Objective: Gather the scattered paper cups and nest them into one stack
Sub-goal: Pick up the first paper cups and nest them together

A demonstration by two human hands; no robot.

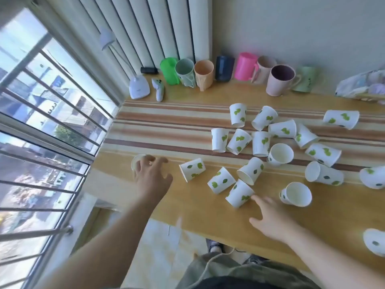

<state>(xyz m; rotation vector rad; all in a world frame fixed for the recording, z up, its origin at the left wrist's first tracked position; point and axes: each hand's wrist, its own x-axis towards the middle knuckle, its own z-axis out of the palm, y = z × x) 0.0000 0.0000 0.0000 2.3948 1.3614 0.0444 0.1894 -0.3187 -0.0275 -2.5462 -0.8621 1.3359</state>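
Wooden table (187,215) beside a barred window (41,122), shown from above, with leaf-printed paper cups (260,142) scattered over the centre and right of the frame. At centre left, 1 cup (136,161) is enclosed by the left hand (151,176); whether the fingers are fully clamped cannot be told. The right hand (270,217), open and empty, is spread at lower centre, its fingertips (255,198) just beside the nearest tipped cup (239,193), whose long axis runs diagonally, rim toward the lower left. That cup is judged nearer the right hand.
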